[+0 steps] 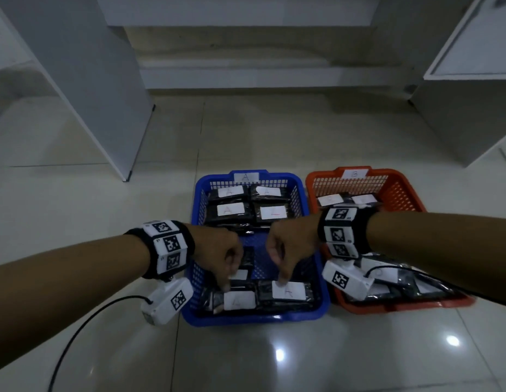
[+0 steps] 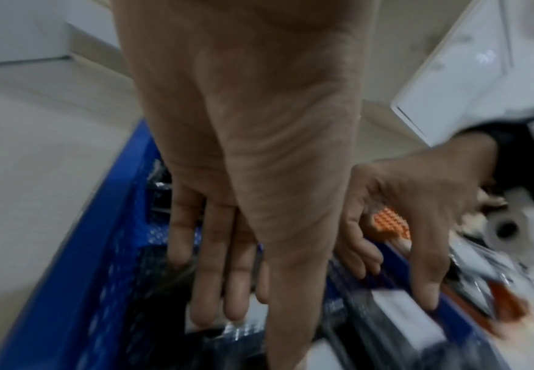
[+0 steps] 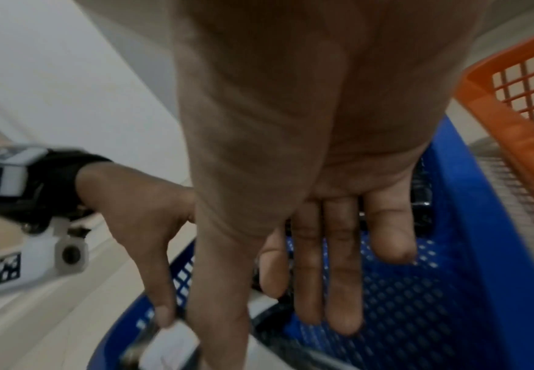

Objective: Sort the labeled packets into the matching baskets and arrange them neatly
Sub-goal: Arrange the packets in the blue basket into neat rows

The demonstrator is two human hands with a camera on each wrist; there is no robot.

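Observation:
A blue basket (image 1: 257, 319) labelled A holds several black packets with white A labels, four of them in neat rows at the back (image 1: 231, 209). Both hands reach down into its near end. My left hand (image 1: 227, 267) has straight fingers (image 2: 227, 288), and its tips touch the front-left packet (image 1: 240, 300). My right hand (image 1: 285, 258) also has straight fingers (image 3: 325, 288), and its thumb presses the label of the front-right packet (image 1: 290, 291). Neither hand grips a packet. The orange basket (image 1: 401, 306) labelled B stands just to the right, with B packets (image 1: 345, 199) inside it.
Both baskets sit on a glossy tiled floor (image 1: 274, 363). A white cabinet panel (image 1: 104, 94) stands at the back left and another cabinet (image 1: 472, 80) at the back right. A black cable (image 1: 84, 329) trails from my left wrist camera across the floor.

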